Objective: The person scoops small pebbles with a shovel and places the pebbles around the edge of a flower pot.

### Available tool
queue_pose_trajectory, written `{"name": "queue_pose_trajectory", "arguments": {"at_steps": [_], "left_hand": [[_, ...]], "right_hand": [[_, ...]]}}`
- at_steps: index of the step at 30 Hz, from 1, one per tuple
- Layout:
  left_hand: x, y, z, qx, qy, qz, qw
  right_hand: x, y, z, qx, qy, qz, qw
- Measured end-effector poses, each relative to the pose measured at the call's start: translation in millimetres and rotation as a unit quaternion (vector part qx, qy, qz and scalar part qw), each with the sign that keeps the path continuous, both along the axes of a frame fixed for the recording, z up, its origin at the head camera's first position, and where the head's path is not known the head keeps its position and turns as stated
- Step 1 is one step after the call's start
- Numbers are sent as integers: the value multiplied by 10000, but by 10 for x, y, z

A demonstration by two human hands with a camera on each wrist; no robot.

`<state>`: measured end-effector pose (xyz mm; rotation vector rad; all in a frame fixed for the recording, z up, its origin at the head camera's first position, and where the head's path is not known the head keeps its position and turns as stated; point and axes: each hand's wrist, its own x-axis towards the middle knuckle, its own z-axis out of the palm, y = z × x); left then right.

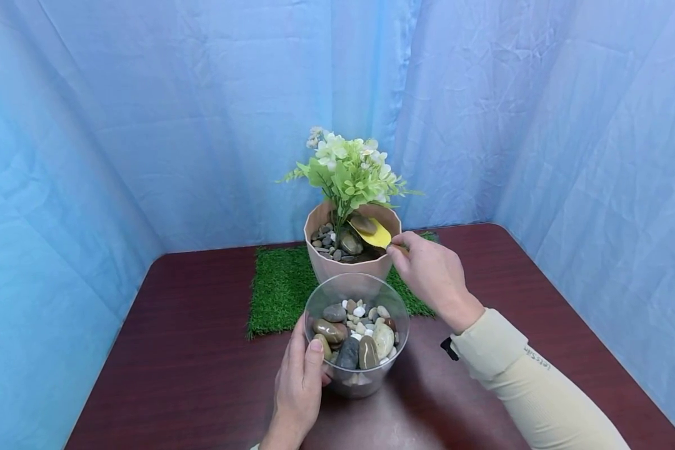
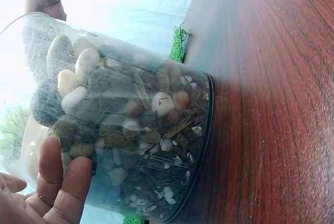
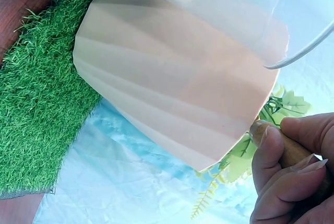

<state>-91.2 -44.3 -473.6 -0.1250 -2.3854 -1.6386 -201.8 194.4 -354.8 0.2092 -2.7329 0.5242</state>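
Note:
My right hand (image 1: 433, 272) grips the wooden handle (image 3: 292, 148) of a small yellow trowel (image 1: 379, 237). A brown stone (image 1: 362, 224) lies on the trowel's blade, inside the mouth of a pinkish-beige pot (image 1: 349, 269). Pebbles, a larger stone (image 1: 350, 242) and a leafy plant with white flowers (image 1: 349, 172) fill part of that pot. In front of it stands a clear plastic container (image 1: 365, 389) of mixed stones and pebbles. My left hand (image 1: 299, 381) holds the container's left side, thumb near the rim and fingers (image 2: 73, 190) against the wall.
Beneath the pot lies a green artificial grass mat (image 1: 278, 290). The dark reddish-brown table (image 1: 202, 356) extends to both sides. Light blue curtains (image 1: 219, 112) hang behind and at the sides. The container's rim stands close before the pot.

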Motion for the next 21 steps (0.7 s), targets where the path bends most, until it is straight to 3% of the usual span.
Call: {"name": "queue_pose_trajectory", "arguments": {"at_steps": [21], "left_hand": [[-8,-4,-8,30,18,-34,10000]], "right_hand": [[35,52,205,565,-127,-9,9983]]}}
